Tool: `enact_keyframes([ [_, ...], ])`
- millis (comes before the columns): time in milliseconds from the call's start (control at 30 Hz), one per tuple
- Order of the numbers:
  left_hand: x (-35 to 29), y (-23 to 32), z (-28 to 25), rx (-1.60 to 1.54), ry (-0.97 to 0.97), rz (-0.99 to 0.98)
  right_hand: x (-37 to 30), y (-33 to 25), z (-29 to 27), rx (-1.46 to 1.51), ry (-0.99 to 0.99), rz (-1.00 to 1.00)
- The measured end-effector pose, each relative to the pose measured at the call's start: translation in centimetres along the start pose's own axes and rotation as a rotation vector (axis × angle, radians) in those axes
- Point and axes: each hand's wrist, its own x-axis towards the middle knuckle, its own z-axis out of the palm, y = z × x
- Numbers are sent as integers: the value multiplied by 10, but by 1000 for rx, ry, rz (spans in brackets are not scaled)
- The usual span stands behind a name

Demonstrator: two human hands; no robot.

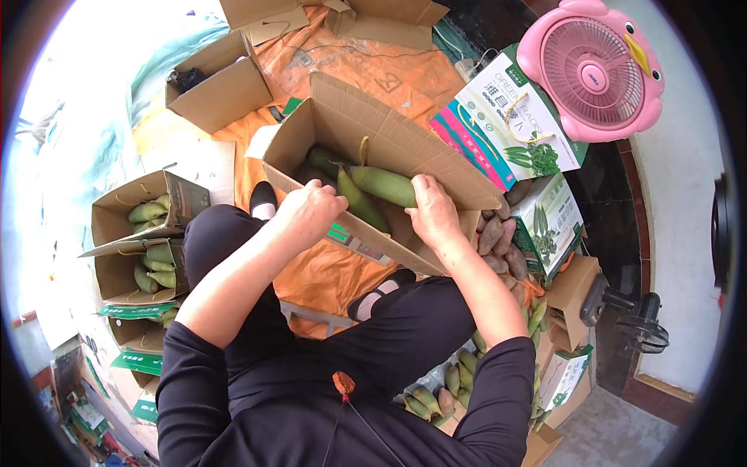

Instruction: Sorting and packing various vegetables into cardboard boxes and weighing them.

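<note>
Between my knees stands an open cardboard box (401, 124) with a few long green radishes inside. My right hand (432, 208) is closed around the right end of one green radish (381, 185), which lies slanted across the box. Another radish (359, 204) sits beneath it, pointing toward the near wall, and a darker one is partly in shadow at the left. My left hand (313, 208) is at the box's near left edge, fingers curled over the cardboard rim. A yellow cord handle (363, 149) shows on the far wall.
Boxes of radishes (148, 210) line my left. Brownish-red root vegetables (498, 240) and loose green radishes (463, 373) lie at my right. A printed carton (545, 222), pink fan (593, 74) and small black fan (644, 331) stand there. An orange sheet (373, 66) covers the floor.
</note>
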Motion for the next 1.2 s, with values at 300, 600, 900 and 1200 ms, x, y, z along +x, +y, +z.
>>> enact_keyframes([
  [300, -4, -2, -1, -22, 0, -1, -16, 24, 13, -274, -326, 270],
  [600, 3, 2, -10, -10, -5, 27, -32, 13, -69, 190, 93, 348],
  [900, 11, 4, 9, -34, 20, 111, -243, 95, 47, 342, 641, 825],
  [1200, 10, 0, 9, 8, 36, 196, -499, 83, 210, 273, 225, 1626],
])
